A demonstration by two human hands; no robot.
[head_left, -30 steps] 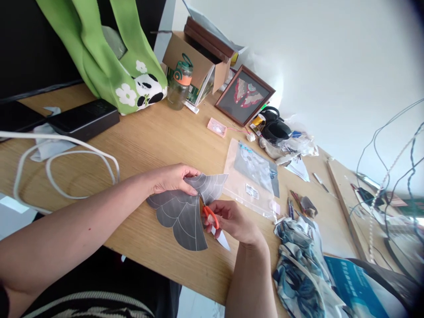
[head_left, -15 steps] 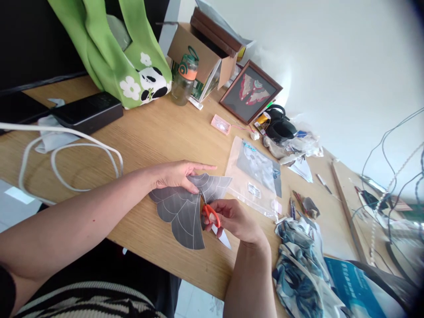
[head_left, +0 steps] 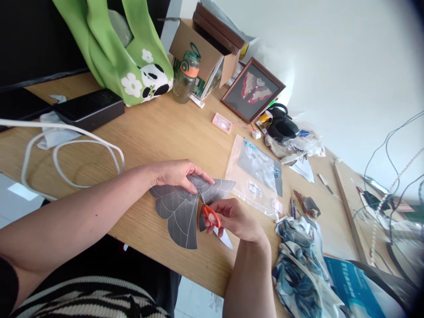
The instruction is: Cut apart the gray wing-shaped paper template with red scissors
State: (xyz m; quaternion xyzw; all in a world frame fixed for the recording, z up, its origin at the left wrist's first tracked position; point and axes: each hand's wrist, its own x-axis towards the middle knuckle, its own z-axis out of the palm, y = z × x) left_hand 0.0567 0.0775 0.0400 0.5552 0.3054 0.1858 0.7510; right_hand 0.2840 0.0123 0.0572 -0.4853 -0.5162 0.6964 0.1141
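Observation:
A dark grey paper butterfly shape (head_left: 181,216) with thin white outlines lies over the near part of the desk. Its upper edge is in my left hand (head_left: 181,176), the thumb on the sheet and the index finger lying along it; the other fingertips are hidden. My right hand (head_left: 228,216) is closed round the orange handles of small scissors (head_left: 211,215). Their blades meet the paper at a slit between two wing parts, just below my left thumb. A white pointed paper scrap (head_left: 225,240) lies under my right hand.
Beyond the hands lie a clear plastic bag (head_left: 255,190) and a pink tray (head_left: 221,123). A framed butterfly piece (head_left: 253,89), a bottle (head_left: 185,81) and a green panda bag (head_left: 132,66) stand behind. White cable (head_left: 89,143) loops at left; patterned cloth (head_left: 298,265) lies right.
My left index finger has come down onto the paper. The lower wing has swung slightly left, widening the gap beside the scissors.

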